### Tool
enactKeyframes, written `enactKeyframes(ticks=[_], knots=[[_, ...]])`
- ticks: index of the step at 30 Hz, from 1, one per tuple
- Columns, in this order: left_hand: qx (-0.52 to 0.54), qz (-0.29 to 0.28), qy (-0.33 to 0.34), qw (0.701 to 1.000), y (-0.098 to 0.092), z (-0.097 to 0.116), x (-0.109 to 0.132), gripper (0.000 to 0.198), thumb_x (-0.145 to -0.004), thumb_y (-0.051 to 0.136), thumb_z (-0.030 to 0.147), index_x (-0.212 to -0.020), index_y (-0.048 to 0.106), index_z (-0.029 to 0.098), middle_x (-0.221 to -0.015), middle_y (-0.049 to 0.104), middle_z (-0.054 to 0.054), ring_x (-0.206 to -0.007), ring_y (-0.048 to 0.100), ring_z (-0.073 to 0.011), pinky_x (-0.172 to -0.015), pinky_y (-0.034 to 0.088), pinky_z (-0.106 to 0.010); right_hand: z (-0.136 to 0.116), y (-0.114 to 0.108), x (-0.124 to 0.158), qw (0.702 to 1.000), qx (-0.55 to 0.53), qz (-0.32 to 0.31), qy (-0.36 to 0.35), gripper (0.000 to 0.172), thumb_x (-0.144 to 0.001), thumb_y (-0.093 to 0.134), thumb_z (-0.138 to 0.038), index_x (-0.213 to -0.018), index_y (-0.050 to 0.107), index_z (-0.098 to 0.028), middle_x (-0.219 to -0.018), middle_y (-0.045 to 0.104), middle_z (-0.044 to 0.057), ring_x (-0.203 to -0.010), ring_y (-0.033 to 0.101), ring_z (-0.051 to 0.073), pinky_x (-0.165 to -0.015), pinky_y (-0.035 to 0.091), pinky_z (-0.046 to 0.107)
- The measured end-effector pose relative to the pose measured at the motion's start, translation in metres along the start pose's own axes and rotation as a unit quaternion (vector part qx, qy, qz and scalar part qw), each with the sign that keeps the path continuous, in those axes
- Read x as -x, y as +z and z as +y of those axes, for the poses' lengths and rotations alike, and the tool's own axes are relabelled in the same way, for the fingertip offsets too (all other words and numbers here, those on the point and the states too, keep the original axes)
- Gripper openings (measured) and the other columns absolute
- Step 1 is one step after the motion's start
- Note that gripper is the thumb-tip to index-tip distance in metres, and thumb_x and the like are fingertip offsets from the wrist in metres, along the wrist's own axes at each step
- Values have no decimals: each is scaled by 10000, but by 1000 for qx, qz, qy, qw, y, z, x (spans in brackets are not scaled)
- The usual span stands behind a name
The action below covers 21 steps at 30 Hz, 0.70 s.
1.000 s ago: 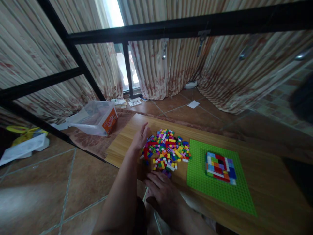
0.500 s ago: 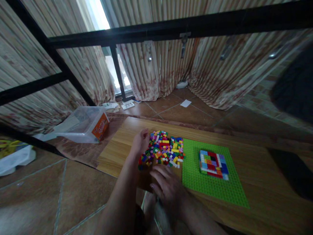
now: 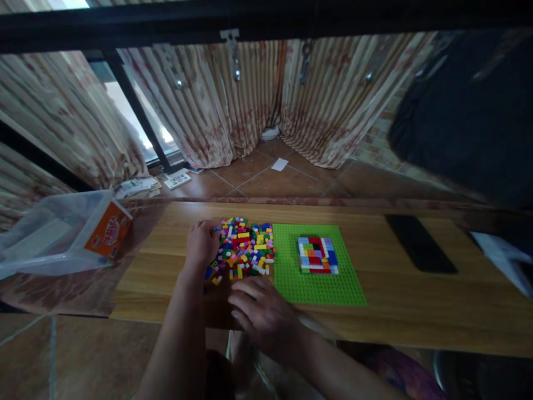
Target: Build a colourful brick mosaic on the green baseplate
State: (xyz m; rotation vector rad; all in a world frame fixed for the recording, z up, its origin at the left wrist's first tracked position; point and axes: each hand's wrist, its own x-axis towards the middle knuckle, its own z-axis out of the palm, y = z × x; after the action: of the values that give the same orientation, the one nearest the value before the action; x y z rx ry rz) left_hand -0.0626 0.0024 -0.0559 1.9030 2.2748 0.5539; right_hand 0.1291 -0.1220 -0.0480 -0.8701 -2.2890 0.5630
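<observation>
Left hand curled; right hand flat, palm down.

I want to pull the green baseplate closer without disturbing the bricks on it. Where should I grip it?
Likely the bare near edge of the green baseplate, reached from the person's side by the right hand. It lies flat on the wooden board; the brick patch sits toward its far half, and the loose brick pile crowds its left edge.

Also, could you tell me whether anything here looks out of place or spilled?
The clear plastic box beside the wooden board appears tipped on its side. Loose papers and a white slip lie scattered on the floor near the curtains. A few bricks lie apart from the brick pile, next to the left hand.
</observation>
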Motion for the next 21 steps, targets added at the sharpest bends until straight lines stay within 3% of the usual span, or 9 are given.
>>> enactKeyframes(ticks=[5, 9, 13, 17, 19, 21], knots=[[35, 31, -31, 998, -12, 4, 0, 260, -809, 513, 242, -962, 682, 118, -1018, 687, -154, -960, 622, -266, -875, 459, -360, 2, -13, 1, 1000, 5, 2, 14, 155, -925, 509, -213, -983, 650, -186, -1087, 663, 54, -996, 558, 190, -924, 434, 355], [246, 43, -58, 967, -24, 29, 14, 268, -788, 560, 334, -927, 678, 137, -844, 698, -73, -802, 634, -207, -744, 477, -300, 11, -30, 0, 996, 14, 71, 45, 165, -934, 498, -207, -987, 654, -195, -1043, 683, 46, -967, 582, 173, -907, 441, 336], [561, -81, -69, 821, -20, 78, 48, 323, -684, 710, 424, -843, 683, 144, -781, 690, -31, -719, 623, -148, -711, 483, -256, 26, -58, -1, 973, -12, 187, 134, 179, -922, 520, -192, -1053, 641, -201, -1013, 689, 43, -965, 605, 162, -882, 467, 317], [679, -228, -109, 690, -10, 121, 83, 296, -652, 785, 335, -869, 718, 144, -766, 685, -29, -679, 610, -112, -681, 483, -233, 39, -83, 5, 953, -26, 232, 192, 226, -872, 598, -209, -1096, 628, -205, -1044, 679, 59, -996, 608, 186, -880, 485, 348], [710, -249, -136, 644, -6, 132, 91, 277, -637, 806, 307, -846, 717, 148, -764, 679, -17, -672, 603, -96, -670, 482, -218, 43, -90, 9, 956, -25, 222, 192, 215, -856, 619, -203, -1070, 640, -207, -1029, 677, 58, -985, 608, 192, -873, 487, 353], [721, -258, -148, 625, -3, 138, 94, 268, -628, 818, 287, -830, 712, 146, -770, 679, -13, -680, 607, -89, -672, 483, -209, 46, -94, 13, 958, -23, 216, 187, 185, -854, 620, -190, -1034, 654, -217, -991, 678, 49, -957, 611, 188, -858, 489, 349]])
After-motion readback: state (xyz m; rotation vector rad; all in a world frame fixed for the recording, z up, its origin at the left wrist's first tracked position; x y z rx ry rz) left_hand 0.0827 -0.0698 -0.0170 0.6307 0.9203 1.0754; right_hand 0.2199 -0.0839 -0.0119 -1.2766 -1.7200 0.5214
